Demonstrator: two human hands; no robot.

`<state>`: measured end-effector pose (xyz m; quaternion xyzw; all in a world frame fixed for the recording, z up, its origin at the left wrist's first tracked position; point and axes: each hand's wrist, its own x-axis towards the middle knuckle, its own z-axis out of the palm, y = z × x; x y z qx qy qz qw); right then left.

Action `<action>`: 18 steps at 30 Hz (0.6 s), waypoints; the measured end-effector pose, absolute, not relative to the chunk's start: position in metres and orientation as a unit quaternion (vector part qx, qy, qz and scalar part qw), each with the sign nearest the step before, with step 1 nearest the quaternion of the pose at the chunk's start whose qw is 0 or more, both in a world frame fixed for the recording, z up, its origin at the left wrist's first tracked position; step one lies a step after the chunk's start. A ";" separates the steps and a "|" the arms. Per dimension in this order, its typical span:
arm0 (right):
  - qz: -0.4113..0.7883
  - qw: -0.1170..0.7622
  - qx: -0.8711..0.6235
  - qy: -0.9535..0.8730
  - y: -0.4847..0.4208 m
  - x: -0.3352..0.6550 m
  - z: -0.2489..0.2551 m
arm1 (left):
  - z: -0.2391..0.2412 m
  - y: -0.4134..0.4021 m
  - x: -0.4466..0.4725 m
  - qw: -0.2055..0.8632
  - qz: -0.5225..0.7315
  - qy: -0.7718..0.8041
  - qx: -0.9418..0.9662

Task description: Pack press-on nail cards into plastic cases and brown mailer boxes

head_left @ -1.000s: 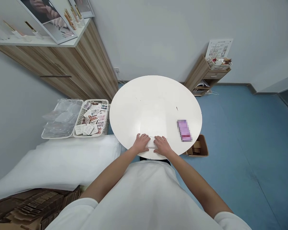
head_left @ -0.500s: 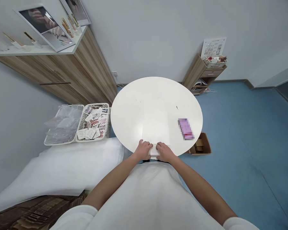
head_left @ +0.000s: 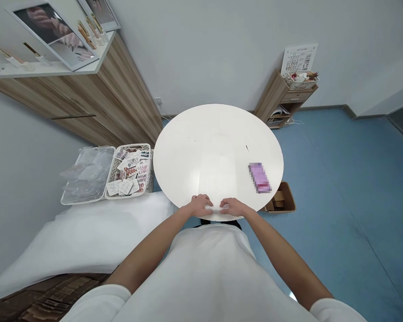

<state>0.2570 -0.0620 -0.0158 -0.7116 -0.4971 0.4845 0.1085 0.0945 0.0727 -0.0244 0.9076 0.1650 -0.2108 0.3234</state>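
White baskets (head_left: 151, 176) hold cards (head_left: 130, 172) and clear plastic (head_left: 91, 172); fingers (head_left: 205, 198) grip something white (head_left: 216, 208).

Left hand (head_left: 200, 205), right hand (head_left: 233, 207), holding 1 white item (head_left: 216, 208) — white table (head_left: 218, 134); purple block (head_left: 260, 177)

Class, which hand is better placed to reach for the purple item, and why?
Probably the right hand: the purple item lies on its side of the table, and the left hand is farther away.
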 end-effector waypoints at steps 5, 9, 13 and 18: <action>0.424 0.137 -0.743 -0.499 -0.049 0.265 -0.021 | -0.028 0.080 0.103 0.324 -0.175 0.220 0.903; 0.314 0.109 -0.799 -0.502 -0.040 0.260 -0.036 | -0.038 0.085 0.104 0.323 -0.133 0.263 0.899; 0.231 0.055 -0.814 -0.531 -0.039 0.256 -0.052 | -0.048 0.089 0.104 0.316 -0.131 0.329 0.880; 0.155 0.083 -0.829 -0.531 -0.047 0.258 -0.058 | -0.050 0.086 0.098 0.273 -0.119 0.371 0.879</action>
